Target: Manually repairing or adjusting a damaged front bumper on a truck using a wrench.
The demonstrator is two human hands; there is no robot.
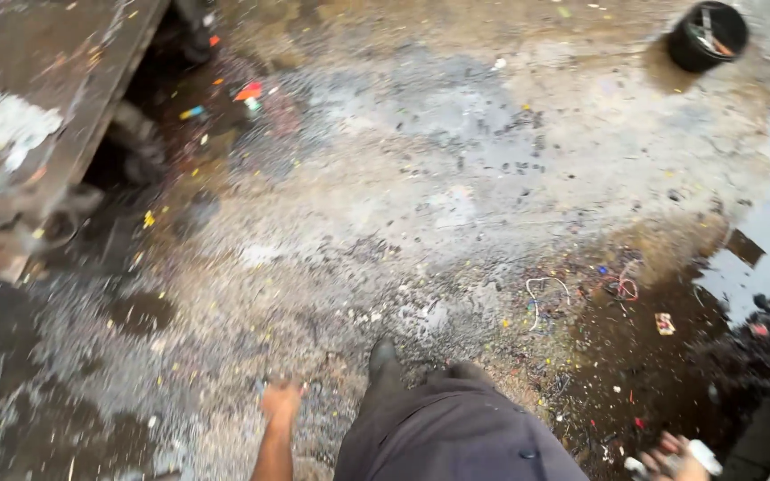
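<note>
The left hand (280,401) is pressing on the gritty wet floor (421,178), grip indiscernible, while the right hand (675,459) is gripping a small white object (704,456); puddles beside either hand risk slipping it.

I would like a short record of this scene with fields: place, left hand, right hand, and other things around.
place: dirty, wet concrete floor strewn with small scraps
left hand: low near the floor, seems empty, blurred
right hand: at the lower edge, holds a small white object, kind unclear
leg: dark trousers
other things: black bucket, thin wire bits, metal platform, puddle
</note>
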